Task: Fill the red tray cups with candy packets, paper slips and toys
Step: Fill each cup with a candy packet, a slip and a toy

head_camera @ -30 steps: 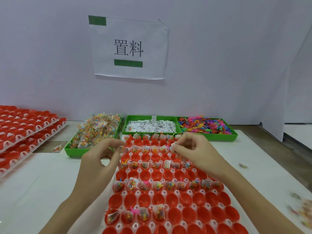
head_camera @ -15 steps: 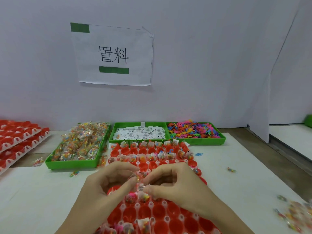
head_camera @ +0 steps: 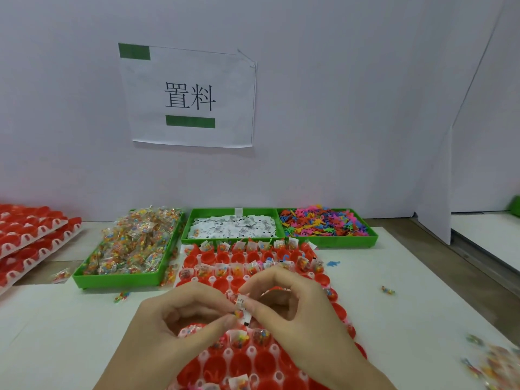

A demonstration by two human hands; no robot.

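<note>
Head view: paper slip [head_camera: 244, 311] upright, lengthwise vertical

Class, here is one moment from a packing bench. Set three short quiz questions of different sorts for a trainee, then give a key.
1. Multiple choice: what fills the middle green plastic bin? A) clear candy packets B) white printed paper slips C) coloured plastic toys
2. True or false: both the left hand and the right hand pinch one small white paper slip above the red plastic cup tray.
3. Fill in: the blue toy figure lying loose on the white table is on the tray's ____ side.

Key: 1 B; the white printed paper slips lie there. 2 True. 3 right.
</note>
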